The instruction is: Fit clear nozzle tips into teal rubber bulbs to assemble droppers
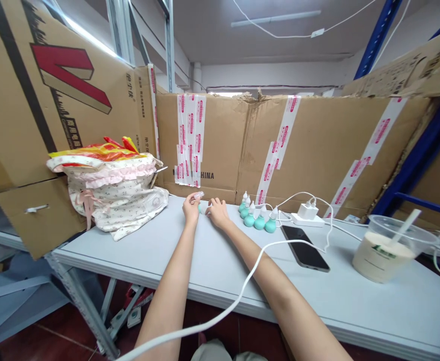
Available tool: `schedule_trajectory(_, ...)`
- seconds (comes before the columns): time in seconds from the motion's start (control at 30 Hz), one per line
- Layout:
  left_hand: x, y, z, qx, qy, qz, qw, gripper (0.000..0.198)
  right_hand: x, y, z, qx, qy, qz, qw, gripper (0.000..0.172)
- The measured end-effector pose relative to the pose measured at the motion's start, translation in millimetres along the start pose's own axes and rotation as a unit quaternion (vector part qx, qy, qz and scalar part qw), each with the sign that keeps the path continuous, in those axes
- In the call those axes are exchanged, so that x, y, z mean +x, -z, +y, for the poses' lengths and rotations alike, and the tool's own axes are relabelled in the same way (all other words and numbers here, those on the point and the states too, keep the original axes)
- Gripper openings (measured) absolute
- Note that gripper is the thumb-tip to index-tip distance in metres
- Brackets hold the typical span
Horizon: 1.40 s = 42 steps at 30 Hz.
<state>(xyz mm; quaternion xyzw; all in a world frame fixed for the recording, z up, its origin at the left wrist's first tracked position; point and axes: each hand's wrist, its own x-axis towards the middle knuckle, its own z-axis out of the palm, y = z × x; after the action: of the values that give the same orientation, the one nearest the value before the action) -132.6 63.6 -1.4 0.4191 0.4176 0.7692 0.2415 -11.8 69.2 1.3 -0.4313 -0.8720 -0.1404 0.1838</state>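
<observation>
Near the back of the table, my left hand is closed, pinching a small clear, pinkish piece between thumb and fingertips. Between my hands a pale teal object shows in part; its lower end is against my left hand. My right hand is beside it with fingers curved and apart, and nothing shows in them. Whether its fingertips touch the teal object I cannot tell. Several small round teal bottles with whitish pointed tops stand upright in a cluster to the right of my right hand.
Right of the bottles are a black phone, a white power strip with a plug and a cup with a straw. A white cable crosses above my right forearm. A floral bag sits at left. Cardboard walls the back.
</observation>
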Motion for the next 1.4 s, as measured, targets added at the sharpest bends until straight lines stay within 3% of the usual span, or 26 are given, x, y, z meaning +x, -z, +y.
schedule_trajectory(0.2,-2,-1.9,4,-0.009,0.016,-0.022,1.0,0.031,3,4,-1,-0.009,0.028,-0.007,1.0,0.011)
schedule_trajectory(0.4,-5,-2.6,12,-0.024,0.036,-0.085,0.995,0.039,-9,18,0,0.034,0.013,0.049,0.998,0.011)
schedule_trajectory(0.53,-14,-10.6,18,-0.02,0.08,-0.175,0.981,0.038,-32,42,18,0.115,-0.069,0.115,0.984,0.017)
schedule_trajectory(0.67,-38,-29.9,18,-0.027,0.116,-0.312,0.943,0.037,-72,66,40,0.168,-0.108,0.187,0.962,0.022)
schedule_trajectory(0.77,-60,-43.0,16,-0.034,0.139,-0.398,0.906,0.041,-101,74,49,0.151,-0.106,0.204,0.961,0.022)
schedule_trajectory(0.87,-73,-47.3,15,-0.045,0.163,-0.448,0.878,0.045,-118,74,53,0.122,-0.092,0.185,0.971,0.022)
schedule_trajectory(1.4,-75,-44.7,16,-0.037,0.199,-0.467,0.861,0.041,-120,64,57,0.129,-0.078,0.138,0.979,0.023)
